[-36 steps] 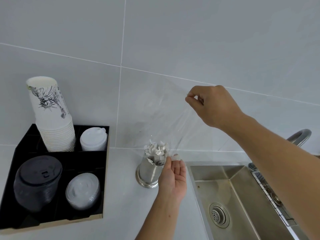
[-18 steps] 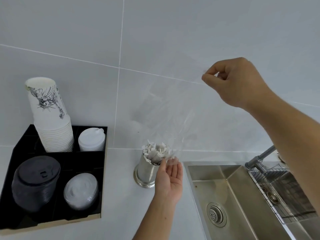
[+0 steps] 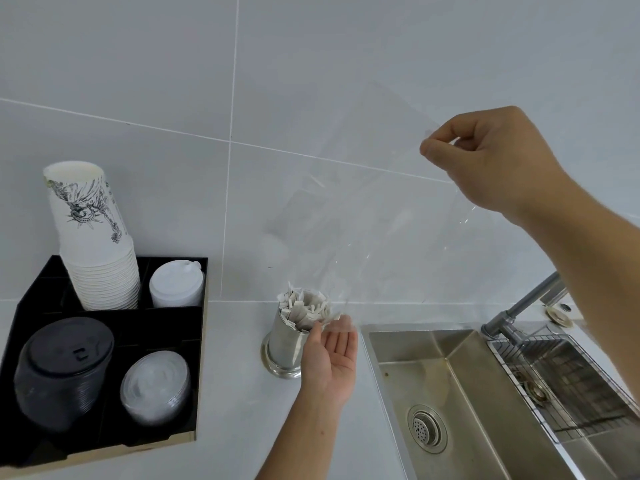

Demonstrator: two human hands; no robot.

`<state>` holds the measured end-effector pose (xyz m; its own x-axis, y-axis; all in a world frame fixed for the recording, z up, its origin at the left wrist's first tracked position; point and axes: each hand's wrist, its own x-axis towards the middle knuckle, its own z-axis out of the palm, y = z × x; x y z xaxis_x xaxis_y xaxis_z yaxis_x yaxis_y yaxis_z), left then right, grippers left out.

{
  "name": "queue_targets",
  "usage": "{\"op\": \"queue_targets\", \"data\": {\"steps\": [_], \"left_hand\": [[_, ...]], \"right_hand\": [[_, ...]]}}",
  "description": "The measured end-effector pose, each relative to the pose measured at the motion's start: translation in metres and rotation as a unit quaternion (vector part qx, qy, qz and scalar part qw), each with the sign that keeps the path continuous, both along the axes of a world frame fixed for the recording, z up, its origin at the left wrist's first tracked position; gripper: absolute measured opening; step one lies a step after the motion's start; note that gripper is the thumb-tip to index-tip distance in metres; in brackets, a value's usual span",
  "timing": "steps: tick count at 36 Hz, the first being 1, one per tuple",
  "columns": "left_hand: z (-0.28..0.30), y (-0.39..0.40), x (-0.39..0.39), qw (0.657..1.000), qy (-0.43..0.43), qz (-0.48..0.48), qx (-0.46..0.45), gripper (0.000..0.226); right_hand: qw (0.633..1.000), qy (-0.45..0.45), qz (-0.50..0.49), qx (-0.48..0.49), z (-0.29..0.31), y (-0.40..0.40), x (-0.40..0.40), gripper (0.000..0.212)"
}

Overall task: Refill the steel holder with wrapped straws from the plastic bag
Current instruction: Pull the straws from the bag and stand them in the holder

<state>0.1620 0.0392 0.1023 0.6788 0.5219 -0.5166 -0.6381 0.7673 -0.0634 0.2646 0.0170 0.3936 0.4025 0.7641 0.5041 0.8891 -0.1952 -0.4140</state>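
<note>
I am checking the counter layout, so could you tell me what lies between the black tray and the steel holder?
Nothing: in the head view, only bare counter separates the black tray from the steel holder.

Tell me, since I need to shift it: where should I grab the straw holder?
Wrap a hand around the steel holder at mid-body from its free left side. It stands upright, straws fill the top, and the left hand is at its right.

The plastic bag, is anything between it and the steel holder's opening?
Nothing visible blocks it. The plastic bag hangs from the right hand, its lower end at the steel holder, already crowded with straws. The left hand cups beside the rim.
</note>
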Motion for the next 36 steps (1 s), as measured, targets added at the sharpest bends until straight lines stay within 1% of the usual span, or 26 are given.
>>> {"op": "queue_targets", "data": {"steps": [4, 7, 16, 26, 32, 36], "left_hand": [[0.002, 0.001, 0.000, 1.000, 0.008, -0.003, 0.005, 0.036], [0.003, 0.000, 0.000, 1.000, 0.004, -0.007, 0.007, 0.035], [0.008, -0.009, -0.004, 1.000, -0.010, -0.016, 0.018, 0.040], [0.019, -0.017, -0.006, 0.999, 0.004, -0.026, 0.045, 0.016], [0.028, -0.022, -0.008, 0.997, 0.001, -0.025, 0.076, 0.012], [0.034, -0.026, -0.010, 0.995, 0.011, -0.024, 0.093, 0.013]], "right_hand": [[0.999, 0.023, 0.009, 0.027, 0.009, -0.007, 0.003, 0.015], [0.999, 0.025, 0.017, 0.038, 0.015, -0.010, 0.004, 0.014], [0.998, 0.044, 0.014, 0.037, 0.014, -0.015, 0.007, 0.014], [0.998, 0.044, 0.004, 0.050, 0.022, -0.033, 0.006, 0.015], [0.998, 0.025, 0.000, 0.061, 0.028, -0.052, 0.001, 0.015], [0.997, 0.027, -0.008, 0.070, 0.033, -0.068, 0.001, 0.015]]}}
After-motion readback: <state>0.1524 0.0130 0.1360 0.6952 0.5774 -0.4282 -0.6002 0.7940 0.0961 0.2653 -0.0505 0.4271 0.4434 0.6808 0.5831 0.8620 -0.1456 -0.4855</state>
